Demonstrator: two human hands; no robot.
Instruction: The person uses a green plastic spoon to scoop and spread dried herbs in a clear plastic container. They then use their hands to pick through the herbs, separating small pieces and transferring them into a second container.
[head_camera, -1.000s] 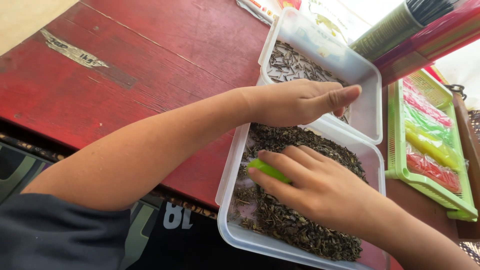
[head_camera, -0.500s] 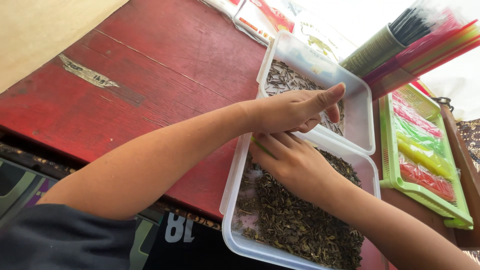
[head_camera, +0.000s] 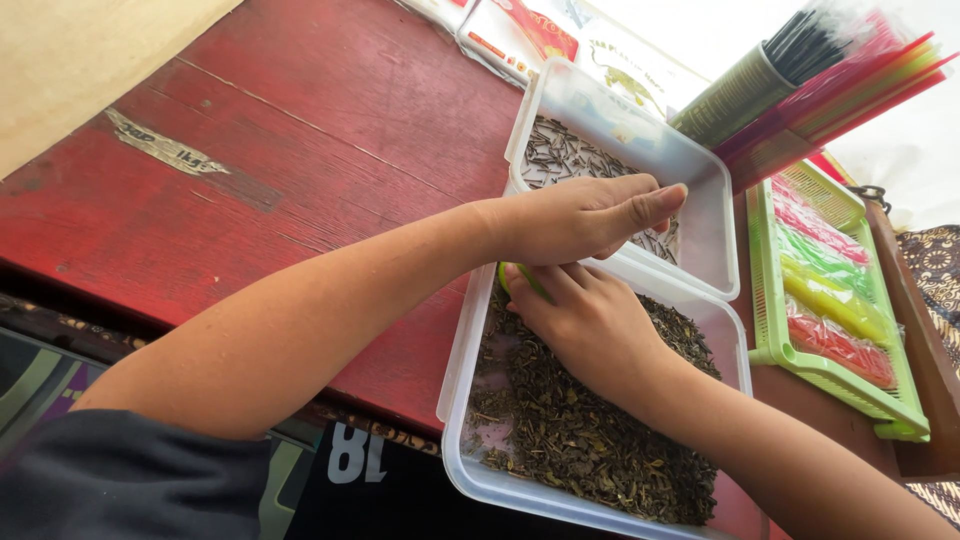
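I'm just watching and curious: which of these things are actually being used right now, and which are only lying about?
In use:
left hand
right hand
green scoop
near tub of dried leaves
far tub of dried leaves

Lying about:
green tray of coloured packets
bundle of straws
red table

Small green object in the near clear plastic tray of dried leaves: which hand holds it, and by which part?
The right hand grips the small green object, fingers closed over its near end; only its far tip shows. The left hand holds nothing visible.
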